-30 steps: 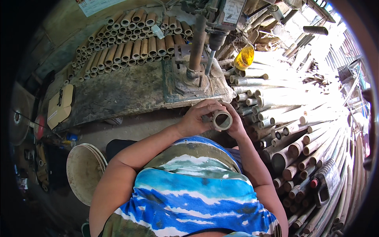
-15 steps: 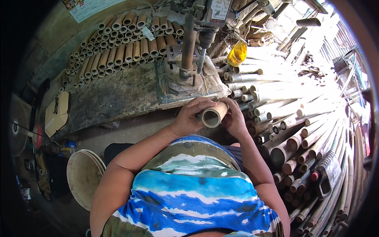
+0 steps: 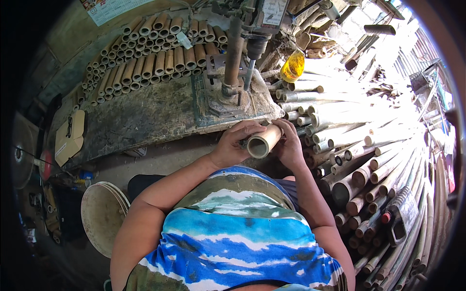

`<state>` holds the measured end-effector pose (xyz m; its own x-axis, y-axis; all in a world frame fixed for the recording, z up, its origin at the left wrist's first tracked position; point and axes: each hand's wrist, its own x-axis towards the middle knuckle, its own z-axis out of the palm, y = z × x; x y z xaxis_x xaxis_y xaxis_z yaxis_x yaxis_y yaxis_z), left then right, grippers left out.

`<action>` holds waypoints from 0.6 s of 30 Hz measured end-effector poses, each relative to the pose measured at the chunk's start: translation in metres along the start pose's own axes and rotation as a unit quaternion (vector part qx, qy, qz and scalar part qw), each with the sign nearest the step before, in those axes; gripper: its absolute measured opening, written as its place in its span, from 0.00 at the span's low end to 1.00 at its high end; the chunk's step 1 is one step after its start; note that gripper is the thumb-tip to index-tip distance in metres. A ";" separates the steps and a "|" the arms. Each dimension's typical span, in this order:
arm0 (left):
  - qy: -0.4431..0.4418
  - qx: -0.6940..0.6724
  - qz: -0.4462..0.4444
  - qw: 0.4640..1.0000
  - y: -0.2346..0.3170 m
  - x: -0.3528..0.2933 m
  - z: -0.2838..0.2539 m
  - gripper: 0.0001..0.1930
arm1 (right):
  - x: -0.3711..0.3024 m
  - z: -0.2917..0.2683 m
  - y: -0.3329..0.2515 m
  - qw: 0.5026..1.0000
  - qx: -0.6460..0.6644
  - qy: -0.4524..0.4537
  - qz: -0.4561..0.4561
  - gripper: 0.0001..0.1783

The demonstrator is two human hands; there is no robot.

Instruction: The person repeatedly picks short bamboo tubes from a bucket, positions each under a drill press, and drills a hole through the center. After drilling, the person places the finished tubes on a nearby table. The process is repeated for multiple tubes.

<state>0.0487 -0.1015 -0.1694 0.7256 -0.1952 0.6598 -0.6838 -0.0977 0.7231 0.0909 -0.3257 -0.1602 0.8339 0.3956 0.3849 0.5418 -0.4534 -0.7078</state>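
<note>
A short cut piece of bamboo tube [image 3: 270, 137] is held between my two hands just off the front edge of the workbench, its hollow end tilted toward me. My left hand [image 3: 238, 141] grips it from the left, with the thumb and fingers against its side. On the other side my right hand [image 3: 290, 143] is closed around its far right part; some of those fingers are hidden behind the tube. Beyond my hands stands a drill press [image 3: 232, 63], its bit [image 3: 249, 75] above the metal base [image 3: 221, 104].
Stacked cut bamboo tubes [image 3: 145, 68] line the back of the workbench [image 3: 145, 109]. Long bamboo poles [image 3: 359, 140] fill the right side, with a yellow container [image 3: 292, 67] on top. Nested buckets [image 3: 104, 218] stand at my left. A folder with eyeglasses [image 3: 70, 138] lies on the bench's left end.
The bamboo tube has turned slightly in my hands, so more of its side shows. Both hands stay in nearly the same place.
</note>
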 end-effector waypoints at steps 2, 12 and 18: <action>-0.003 0.000 0.000 1.000 0.000 0.000 0.000 0.31 | -0.001 0.000 0.001 1.000 0.011 -0.005 0.025 0.37; -0.019 0.008 0.013 1.000 0.004 -0.002 0.000 0.31 | -0.002 0.014 0.010 0.998 0.059 0.015 0.008 0.39; 0.006 -0.036 -0.130 0.991 -0.025 -0.007 0.008 0.35 | -0.002 0.034 -0.004 0.999 -0.014 -0.030 -0.014 0.35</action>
<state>0.0601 -0.1057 -0.1945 0.8778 -0.1608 0.4513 -0.4666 -0.0731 0.8814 0.0837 -0.2977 -0.1782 0.8110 0.4553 0.3674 0.5683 -0.4640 -0.6795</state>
